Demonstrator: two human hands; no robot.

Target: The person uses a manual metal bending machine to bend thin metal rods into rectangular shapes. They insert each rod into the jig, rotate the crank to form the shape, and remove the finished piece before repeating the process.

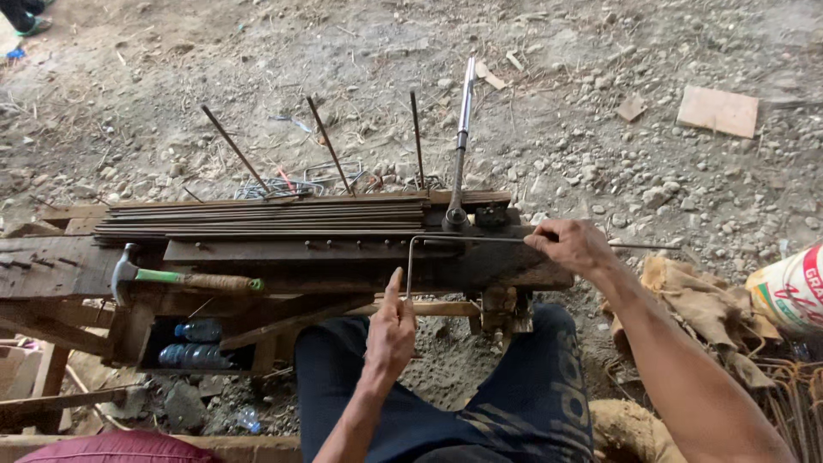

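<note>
Fingers of the right hand (573, 244) are pinched narrow around a thin grey steel rod bent into an L shape (480, 240), holding its long leg where it lies across the dark, weathered wooden counter (69, 266). The left hand (391, 330) has its fingers nearly closed on the short bent leg, low down near its free end, thumb raised along it.

The rod's long leg runs left to right along the counter's near edge, its straight end pointing past the right hand over the gravel ground (600, 111). From the corner, the short leg points back toward the person's lap.

To do this well, I judge the long leg should stay flat and pressed against the counter's pins, close under the long steel bending lever (461, 141), with both grips firm so the rod cannot roll or twist out of plane.

A bundle of straight thin steel rods (257, 219) lies lengthwise behind, and a claw hammer with a green and brown handle (184, 279) rests at the left.
</note>
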